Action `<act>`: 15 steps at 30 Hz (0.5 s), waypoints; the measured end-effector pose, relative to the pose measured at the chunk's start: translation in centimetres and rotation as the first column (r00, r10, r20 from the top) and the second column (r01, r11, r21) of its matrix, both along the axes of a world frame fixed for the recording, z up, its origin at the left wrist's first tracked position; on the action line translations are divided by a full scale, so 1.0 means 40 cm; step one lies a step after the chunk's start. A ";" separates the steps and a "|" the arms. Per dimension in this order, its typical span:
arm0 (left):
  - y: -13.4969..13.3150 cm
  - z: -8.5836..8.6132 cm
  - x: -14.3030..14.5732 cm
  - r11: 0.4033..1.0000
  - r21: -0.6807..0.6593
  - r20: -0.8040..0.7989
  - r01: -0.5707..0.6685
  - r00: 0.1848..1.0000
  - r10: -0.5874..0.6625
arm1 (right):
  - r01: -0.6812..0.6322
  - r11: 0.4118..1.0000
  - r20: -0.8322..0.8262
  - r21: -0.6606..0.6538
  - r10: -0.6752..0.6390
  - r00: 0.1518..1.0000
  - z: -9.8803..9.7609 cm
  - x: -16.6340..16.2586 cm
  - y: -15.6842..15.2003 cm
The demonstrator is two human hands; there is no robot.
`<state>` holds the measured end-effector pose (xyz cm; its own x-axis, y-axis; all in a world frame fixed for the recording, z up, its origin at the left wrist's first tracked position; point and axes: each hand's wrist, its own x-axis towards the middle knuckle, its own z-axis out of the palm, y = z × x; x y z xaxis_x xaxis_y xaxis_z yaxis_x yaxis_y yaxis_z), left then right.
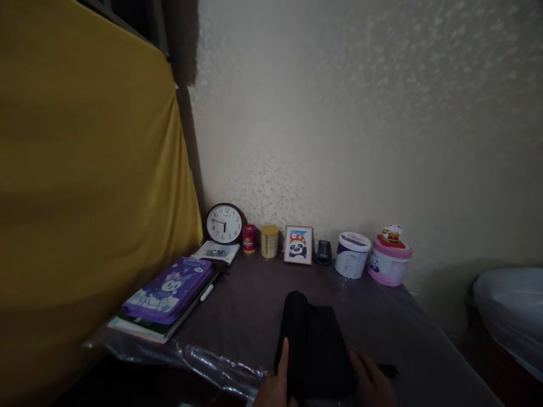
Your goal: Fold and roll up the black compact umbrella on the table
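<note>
A black cloth item [320,350], partly rolled along its left side, lies on the dark tabletop at the near edge, in front of me. My left hand [274,387] grips the rolled left side, one finger stretched up along it and the others mostly hidden. At the right edge of the cloth, my right hand [372,380] has its fingers bent against the fabric. A small dark piece, perhaps a strap [388,370], sticks out beyond the right hand. The lower parts of both hands are cut off by the frame.
Along the wall stand a clock [224,224], a red can [249,239], a yellow tin [269,242], a framed panda picture [298,245], a stapler-like black object [323,252], a white tub [352,256] and a pink tub [389,265] bearing a cat figurine [392,233]. A purple case [169,289] tops books at left.
</note>
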<state>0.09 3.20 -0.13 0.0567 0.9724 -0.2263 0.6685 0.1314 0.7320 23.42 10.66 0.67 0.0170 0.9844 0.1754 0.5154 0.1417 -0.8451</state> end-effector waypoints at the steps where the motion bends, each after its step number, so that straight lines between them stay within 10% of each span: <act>1: -0.001 0.003 0.001 1.000 -0.002 0.000 -0.003 1.000 0.003 | 0.000 1.000 0.001 -0.020 0.000 1.000 0.011 -0.018 -0.005; 15: -0.027 0.018 0.020 0.995 0.084 -0.109 -0.048 0.992 0.057 | 0.024 0.999 0.129 -0.038 -0.019 0.991 0.064 -0.069 -0.041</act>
